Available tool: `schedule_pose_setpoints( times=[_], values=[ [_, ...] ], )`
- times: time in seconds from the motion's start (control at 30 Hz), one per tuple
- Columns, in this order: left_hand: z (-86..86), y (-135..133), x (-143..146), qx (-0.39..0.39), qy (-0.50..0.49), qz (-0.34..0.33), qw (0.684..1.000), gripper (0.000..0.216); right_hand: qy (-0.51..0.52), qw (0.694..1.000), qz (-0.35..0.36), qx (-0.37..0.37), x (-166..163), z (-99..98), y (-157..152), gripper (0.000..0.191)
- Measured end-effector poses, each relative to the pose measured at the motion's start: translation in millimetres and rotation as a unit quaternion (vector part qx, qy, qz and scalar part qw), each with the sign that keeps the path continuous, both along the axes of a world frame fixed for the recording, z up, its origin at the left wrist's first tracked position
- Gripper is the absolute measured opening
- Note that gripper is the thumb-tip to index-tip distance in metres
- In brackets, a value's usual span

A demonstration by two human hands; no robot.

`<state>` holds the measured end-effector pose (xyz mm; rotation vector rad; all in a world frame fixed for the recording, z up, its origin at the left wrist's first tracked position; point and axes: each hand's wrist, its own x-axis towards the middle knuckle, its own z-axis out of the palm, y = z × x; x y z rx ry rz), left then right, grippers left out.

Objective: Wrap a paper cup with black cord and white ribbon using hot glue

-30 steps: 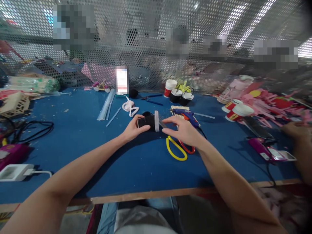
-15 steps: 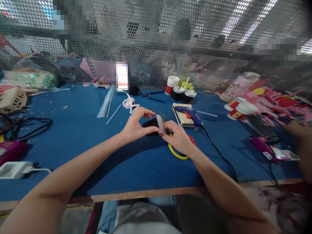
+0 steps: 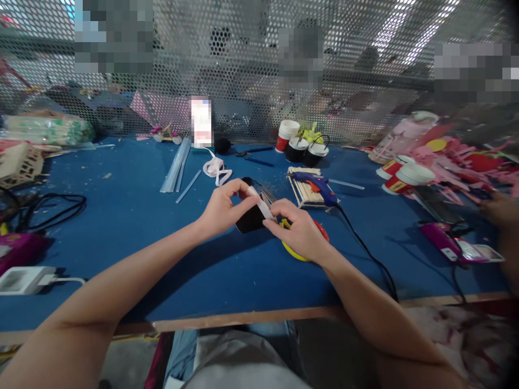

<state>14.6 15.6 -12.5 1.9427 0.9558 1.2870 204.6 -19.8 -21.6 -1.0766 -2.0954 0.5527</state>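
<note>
In front of me a black cup-shaped object [image 3: 249, 219] lies tilted on its side, its opening turned to the right. A white strip [image 3: 263, 208] runs along its rim. My left hand [image 3: 229, 208] is closed in a pinch at the strip's upper end, thumb over it. My right hand [image 3: 298, 224] pinches the strip's lower end against the rim, fingers curled. Under and beside my right hand lies a roll of yellow tape [image 3: 295, 251], with a red part near it. The inside of the black object is mostly hidden.
A blue glue gun [image 3: 314, 183] rests on a stick raft [image 3: 302, 194], its cord trailing right. Behind are black cups [image 3: 297, 150], pliers [image 3: 255, 156], white ribbon [image 3: 217, 170] and glue sticks [image 3: 175, 167]. Another person's hand [image 3: 500, 209] is at far right.
My left hand has shifted from the black object's side up to the white strip, with its thumb now on it. The black object has tilted a little. My right hand stays nearly in place.
</note>
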Motion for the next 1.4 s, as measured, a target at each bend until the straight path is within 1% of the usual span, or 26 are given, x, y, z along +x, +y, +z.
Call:
schedule_pose_setpoints(
  times=[0.2, 0.33, 0.57, 0.73, 1.0, 1.2, 1.4],
  values=[
    [-1.6, 3.1, 0.0, -0.045, 0.004, -0.01, 0.999, 0.014, 0.001, 1.0, 0.011, -0.003, -0.4, 2.6, -2.0, 0.011],
    [-3.6, 5.7, -1.6, -0.047, 0.007, -0.029, 0.998, 0.015, 0.003, 1.0, 0.021, 0.0, -0.2, 3.2, -2.6, 0.009],
    [-6.1, 9.0, -2.6, -0.053, -0.025, -0.061, 0.996, 0.016, 0.009, 0.999, 0.049, 0.015, 0.6, 3.4, -2.9, 0.007],
    [-6.0, 9.8, -3.4, -0.083, -0.035, -0.077, 0.993, 0.018, 0.018, 0.998, 0.061, 0.028, 1.2, 2.5, -2.5, 0.009],
    [-6.6, 11.3, -4.9, -0.133, -0.031, -0.098, 0.986, 0.022, 0.002, 0.995, 0.085, 0.053, 1.7, 3.5, -3.1, 0.01],
    [-5.0, 13.4, -8.0, -0.198, -0.017, -0.136, 0.971, 0.027, -0.01, 0.993, 0.101, 0.063, 0.0, 6.0, -5.2, 0.01],
    [-4.2, 15.9, -12.1, -0.268, 0.015, -0.182, 0.946, 0.041, -0.024, 0.989, 0.111, 0.089, -0.3, 6.6, -6.1, 0.011]
  ],
)
